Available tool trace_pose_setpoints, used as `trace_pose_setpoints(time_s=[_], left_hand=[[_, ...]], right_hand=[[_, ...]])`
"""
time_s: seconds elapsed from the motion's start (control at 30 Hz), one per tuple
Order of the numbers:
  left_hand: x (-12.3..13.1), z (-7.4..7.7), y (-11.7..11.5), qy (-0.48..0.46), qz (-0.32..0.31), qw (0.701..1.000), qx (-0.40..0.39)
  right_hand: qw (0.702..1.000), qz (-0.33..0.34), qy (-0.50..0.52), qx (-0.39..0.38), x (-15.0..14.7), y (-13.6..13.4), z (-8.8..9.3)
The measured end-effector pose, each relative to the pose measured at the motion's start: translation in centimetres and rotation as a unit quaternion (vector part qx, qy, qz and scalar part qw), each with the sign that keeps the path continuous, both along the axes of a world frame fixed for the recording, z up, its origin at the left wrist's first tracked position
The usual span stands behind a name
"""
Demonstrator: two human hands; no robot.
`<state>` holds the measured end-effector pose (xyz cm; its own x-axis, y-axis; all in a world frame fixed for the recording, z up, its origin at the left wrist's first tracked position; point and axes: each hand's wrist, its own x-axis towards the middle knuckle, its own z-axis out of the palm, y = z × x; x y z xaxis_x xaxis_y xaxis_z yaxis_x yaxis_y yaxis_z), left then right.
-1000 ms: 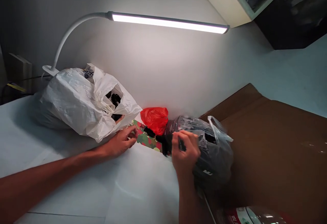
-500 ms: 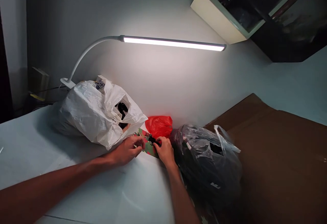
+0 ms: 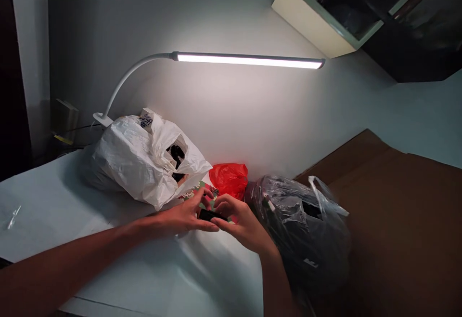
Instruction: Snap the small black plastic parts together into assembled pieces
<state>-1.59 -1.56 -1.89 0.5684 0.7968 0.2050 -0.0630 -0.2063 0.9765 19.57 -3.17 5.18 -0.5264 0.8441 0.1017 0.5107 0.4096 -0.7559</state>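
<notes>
A small black oblong piece (image 3: 208,215) is held just above the patterned green and red sheet; its exact kind is unclear. My right hand (image 3: 242,221) grips its right end, with the thumb along the near side and the fingers curled over the far side. At the other end is my left hand (image 3: 189,215), thumb stretched out below the piece and fingers bent above it, with a gap between them. The sheet (image 3: 202,188), with a small dark heap on it, lies behind the hands and is partly hidden by them.
A full white plastic bag (image 3: 126,158) stands at the left, with a red plastic bag (image 3: 229,178) by the wall. Near my right forearm is a dark translucent bag (image 3: 299,235). The clamp lamp (image 3: 249,60) shines over the white tabletop (image 3: 162,273); brown cardboard (image 3: 397,220) is at right.
My right hand has lifted the black piece off the sheet and brought it nearer. My left hand has opened its fingers and moved to the piece's left end. The view has shifted slightly.
</notes>
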Motion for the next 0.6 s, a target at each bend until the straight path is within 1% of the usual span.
trace_pose_setpoints(time_s=[0.07,0.1,0.2,0.3,0.4,0.43,0.5,0.53,0.57,0.6], left_hand=[[-0.1,0.3,-0.1,0.012,-0.027,0.999,0.037],[-0.1,0.4,-0.1,0.030,-0.025,0.998,0.049],[-0.1,0.5,-0.1,0.068,0.017,0.995,0.067],[-0.1,0.3,0.2,0.054,0.040,0.996,0.057],[-0.2,-0.3,0.3,0.071,0.073,0.991,0.082],[-0.2,-0.4,0.3,0.084,0.087,0.988,0.097],[-0.2,-0.6,0.2,0.116,0.105,0.982,0.110],[-0.2,-0.7,0.1,0.130,0.105,0.980,0.108],[-0.2,-0.7,0.0,0.142,0.103,0.979,0.102],[-0.2,-0.7,-0.1,0.151,0.100,0.979,0.095]], right_hand=[[1.000,0.003,0.012,-0.016,-0.7,-0.2,-0.1],[1.000,-0.005,0.023,-0.021,-1.0,-0.2,-0.4],[0.997,-0.041,0.065,-0.021,-1.3,0.0,-1.3],[0.990,-0.108,0.084,0.037,-1.2,-0.6,-2.2],[0.973,-0.194,0.072,0.106,-1.7,-2.4,-3.5],[0.972,-0.202,0.058,0.109,-2.2,-3.3,-4.1],[0.983,-0.168,0.009,0.075,-3.7,-5.3,-5.7],[0.987,-0.149,-0.013,0.056,-4.6,-6.2,-6.5],[0.988,-0.143,-0.029,0.049,-5.5,-7.0,-7.4],[0.986,-0.150,-0.039,0.058,-6.4,-7.7,-8.2]])
